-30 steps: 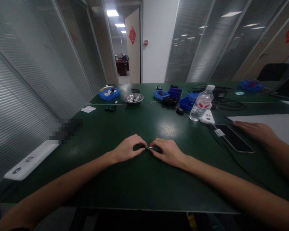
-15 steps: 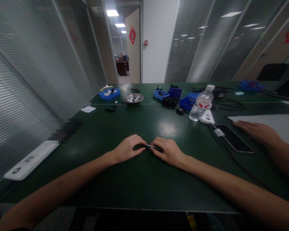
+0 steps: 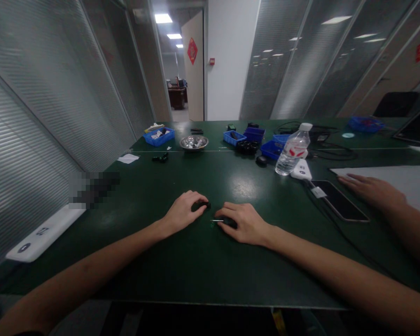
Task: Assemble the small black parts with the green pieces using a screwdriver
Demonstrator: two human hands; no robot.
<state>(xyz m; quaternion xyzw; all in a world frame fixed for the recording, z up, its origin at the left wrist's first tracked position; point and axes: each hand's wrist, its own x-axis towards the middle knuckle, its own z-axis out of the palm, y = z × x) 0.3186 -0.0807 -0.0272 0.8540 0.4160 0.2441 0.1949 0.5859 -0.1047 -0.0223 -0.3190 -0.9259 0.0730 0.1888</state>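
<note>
My left hand [image 3: 182,211] is closed around a small black part [image 3: 200,205], whose right end sticks out past the fingertips. In my right hand [image 3: 248,223] is a screwdriver [image 3: 230,222] with a dark handle, its thin metal shaft pointing left. A small green patch [image 3: 212,225] shows on the table beside the shaft's tip; what it is I cannot make out. The tip and the black part are apart, with a short gap between my hands. Both hands rest low over the dark green table [image 3: 203,266].
Another person's hand [image 3: 374,189] lies on the right, near a phone [image 3: 339,200] and a water bottle [image 3: 293,150]. Farther back are a metal bowl [image 3: 193,143], blue bins [image 3: 160,136], dark small parts [image 3: 160,158] and a computer mouse [image 3: 261,160]. A white power bank-like device [image 3: 45,233] lies left.
The screwdriver tip has come away from the black part. My left hand has shifted slightly up and left, and the screwdriver has dropped a little lower. The green patch now shows.
</note>
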